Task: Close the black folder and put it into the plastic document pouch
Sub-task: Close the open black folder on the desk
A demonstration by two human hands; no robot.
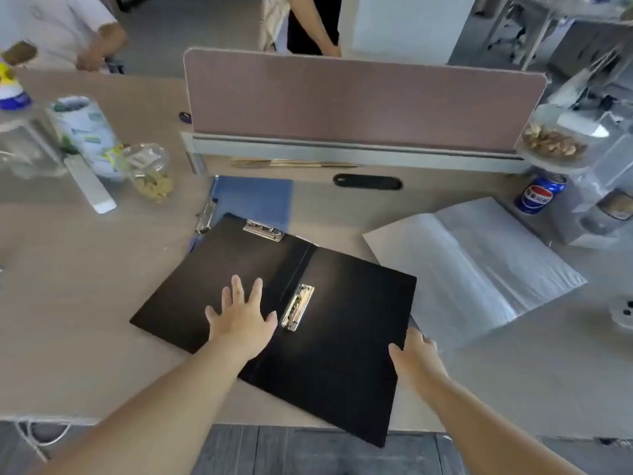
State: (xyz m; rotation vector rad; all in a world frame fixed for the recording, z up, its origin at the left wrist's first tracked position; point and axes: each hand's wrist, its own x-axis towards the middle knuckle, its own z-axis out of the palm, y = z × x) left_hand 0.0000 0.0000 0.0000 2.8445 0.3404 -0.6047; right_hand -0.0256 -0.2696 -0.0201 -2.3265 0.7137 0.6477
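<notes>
Pale wood-grain desk (85,303) fills the view, backed by a pinkish divider panel (363,97). On it the black folder (342,354) lies open and flat, one corner overhanging the near edge. The left hand (241,320) presses on its left leaf, fingers spread. The right hand (416,358) pinches the right cover's edge. Beside it, overlapped, lies the plastic document pouch (479,269); a blue folder (253,200) and a cola can (539,195) sit behind.

The black folder (342,337) lies open on the desk (68,303), left hand (241,320) flat on it, right hand (416,358) at its edge beside the plastic pouch (479,269).
</notes>
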